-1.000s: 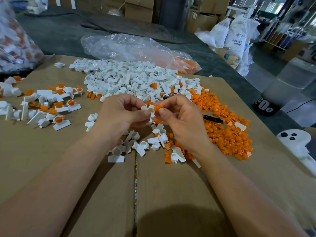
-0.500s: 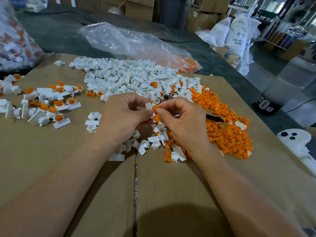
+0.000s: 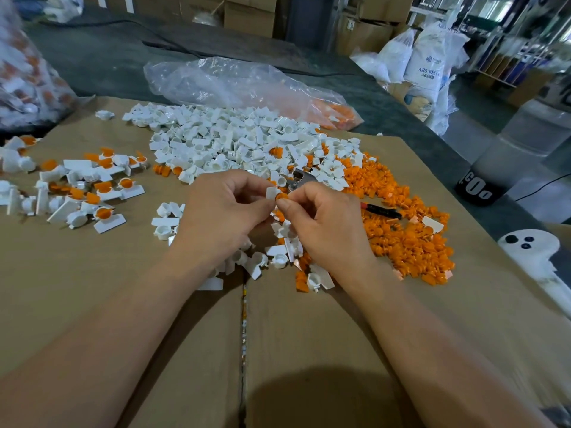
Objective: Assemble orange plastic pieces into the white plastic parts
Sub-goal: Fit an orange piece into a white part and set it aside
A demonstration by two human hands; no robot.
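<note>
Evidently early: left hand pinches a white part, right hand pinches an orange piece into it; some finished sets lie left; white heap and orange heap remain.

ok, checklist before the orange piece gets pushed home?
1. White part secured: ok. The left hand pinches it in a fingertip grip.
2. Orange piece secured: ok. The right hand pinches it, and it touches the white part.
3. Piece lined up with the part's socket: cannot tell. Fingers hide the joint.
4. Piece already seated: cannot tell, for the same reason.
5. Drop spot for the result: ok. Finished parts lie on the cardboard to the left.
6. Stock for the next one: ok. The white pile and the orange pile lie ahead and to the right.
</note>
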